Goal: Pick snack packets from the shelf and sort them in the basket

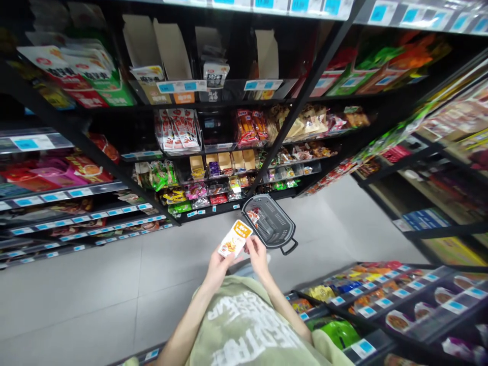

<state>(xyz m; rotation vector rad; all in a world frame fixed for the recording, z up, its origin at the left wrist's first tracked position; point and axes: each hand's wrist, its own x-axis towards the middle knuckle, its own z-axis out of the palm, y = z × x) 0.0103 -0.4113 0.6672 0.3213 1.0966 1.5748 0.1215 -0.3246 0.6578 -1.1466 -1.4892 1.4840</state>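
Note:
I hold a small orange-and-white snack packet point(235, 238) in front of me with both hands. My left hand point(218, 264) grips its lower left edge, fingers closed on it. My right hand point(257, 252) pinches its right side. Just beyond the packet, a dark grey shopping basket point(280, 231) stands on the floor with a red-and-white packet point(253, 216) inside. My green printed T-shirt point(244, 325) fills the bottom of the view.
Black shelves packed with snack packets point(213, 152) run along the far side of the aisle, with blue price tags on their edges. Another shelf of packets point(381, 300) sits close at my right. Grey tiled floor point(95, 284) stretches to the left.

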